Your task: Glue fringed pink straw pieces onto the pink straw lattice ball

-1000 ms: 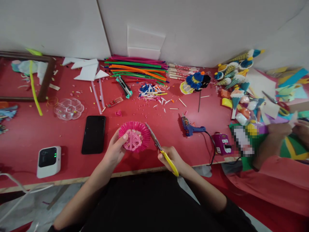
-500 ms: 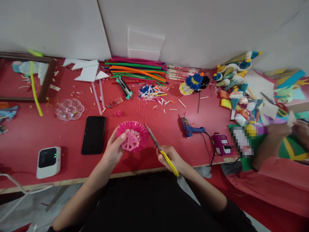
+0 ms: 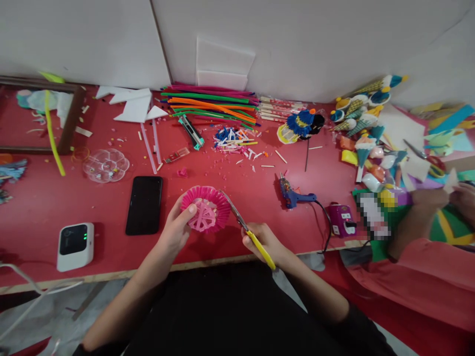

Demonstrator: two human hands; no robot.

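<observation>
Scissors (image 3: 248, 230), yellow-handled, gripped in right hand (image 3: 268, 240); pink pleated disc (image 3: 206, 213) pinched in left hand (image 3: 177, 225); white device's display (image 3: 73, 240) illegible.

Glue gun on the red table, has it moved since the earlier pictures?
No. The glue gun lies just left of the purple socket box, with no visible shift against it.

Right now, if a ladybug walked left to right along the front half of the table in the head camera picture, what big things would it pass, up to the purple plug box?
White box with green lights → black phone → pink frilly circle → yellow-handled scissors → blue glue gun → purple plug box.
</observation>
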